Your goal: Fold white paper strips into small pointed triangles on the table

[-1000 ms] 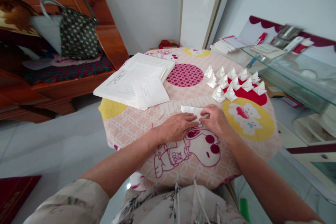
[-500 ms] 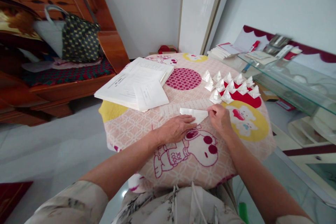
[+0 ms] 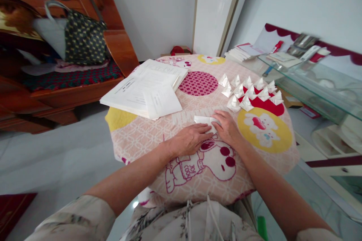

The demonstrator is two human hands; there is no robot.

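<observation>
A folded piece of white paper [image 3: 204, 119] lies on the cloth-covered table in front of me, partly hidden under my fingers. My left hand [image 3: 190, 138] rests flat on its lower left part, fingers stretched out and pressing it down. Over its right end lies my right hand [image 3: 226, 126], thumb and fingers spread on the paper. Beyond my right hand, several small pointed folded-paper shapes [image 3: 250, 91] stand in rows. A stack of printed sheets [image 3: 127, 94], with a smaller loose sheet [image 3: 164, 103] on top, sits to the left.
The patterned tablecloth [image 3: 141, 139] covers the round table. Right of it is a glass shelf [image 3: 319, 86] with metal containers [image 3: 304, 43] and a red-and-white cup [image 3: 319, 55]. A wooden bench [image 3: 118, 49] at left carries a dotted bag [image 3: 85, 37].
My right hand has moved left from pinching the paper's right tip to lying over its right end, fingers spread. My left hand has stayed on the paper.
</observation>
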